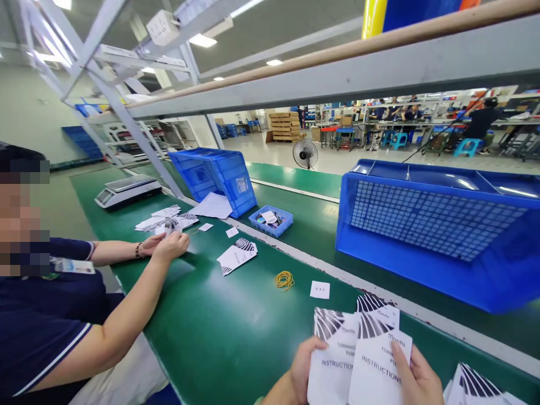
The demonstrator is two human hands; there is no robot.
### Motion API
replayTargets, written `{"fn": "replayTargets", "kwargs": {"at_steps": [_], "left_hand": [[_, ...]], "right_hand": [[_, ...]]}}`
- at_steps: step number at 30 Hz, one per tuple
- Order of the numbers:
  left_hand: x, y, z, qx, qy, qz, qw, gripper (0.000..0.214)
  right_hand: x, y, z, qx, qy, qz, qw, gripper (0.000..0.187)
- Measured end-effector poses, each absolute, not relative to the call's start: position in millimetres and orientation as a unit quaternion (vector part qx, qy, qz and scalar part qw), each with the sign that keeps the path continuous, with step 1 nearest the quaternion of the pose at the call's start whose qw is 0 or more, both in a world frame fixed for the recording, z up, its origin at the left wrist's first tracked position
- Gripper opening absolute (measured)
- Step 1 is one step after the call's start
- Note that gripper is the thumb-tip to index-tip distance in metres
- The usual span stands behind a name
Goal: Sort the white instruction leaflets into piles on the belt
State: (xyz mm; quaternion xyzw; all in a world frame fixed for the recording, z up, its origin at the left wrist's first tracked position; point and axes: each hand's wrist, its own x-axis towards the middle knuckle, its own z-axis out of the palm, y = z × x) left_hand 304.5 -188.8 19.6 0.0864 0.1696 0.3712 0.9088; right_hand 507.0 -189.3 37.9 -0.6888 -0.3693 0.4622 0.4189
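Observation:
Instruction booklets fill both of my hands at the lower right, white with black stripes and the word "INSTRUCTIONS". My left hand [301, 368] is closed on the edge of the left instruction booklet [331, 349], thumb on its front. Closed on the overlapping right instruction booklet [375, 368] is my right hand [417, 379], its thumb across the cover. Another booklet [390, 316] shows behind their top edges; whether it is held, I cannot tell. A bundle of yellow rubber bands [284, 280] and a white paper slip [319, 289] with handwriting lie beyond my hands.
More booklets [476, 385] lie at the lower right, and another stack [238, 256] mid-table. A co-worker [46, 315] at left handles papers. Blue crates [422, 270], a small blue tray [287, 225] and a scale [129, 190] stand on the green table. A shelf beam [295, 93] crosses overhead.

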Motion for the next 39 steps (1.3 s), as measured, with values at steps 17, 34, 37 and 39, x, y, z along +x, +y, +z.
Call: {"fn": "replayTargets", "kwargs": {"at_steps": [17, 34, 37, 39], "left_hand": [[306.7, -196.0, 16.5, 0.08, 0.283, 0.318, 0.901, 0.053], [307.7, -194.9, 20.6, 0.093, 0.398, 0.345, 0.845, 0.041], [308.9, -194.9, 24.2, 0.105, 0.403, 0.353, 0.838, 0.036], [310.4, -196.1, 26.1, 0.111, 0.419, 0.358, 0.827, 0.034]], "right_hand": [[496.2, -196.1, 7.3, -0.588, -0.64, 0.255, 0.423, 0.029], [488.5, -200.9, 7.1, -0.627, -0.518, 0.408, 0.416, 0.024], [490.3, -201.1, 7.6, -0.619, -0.517, 0.415, 0.422, 0.025], [491.8, -201.4, 8.3, -0.613, -0.52, 0.414, 0.428, 0.025]]}}
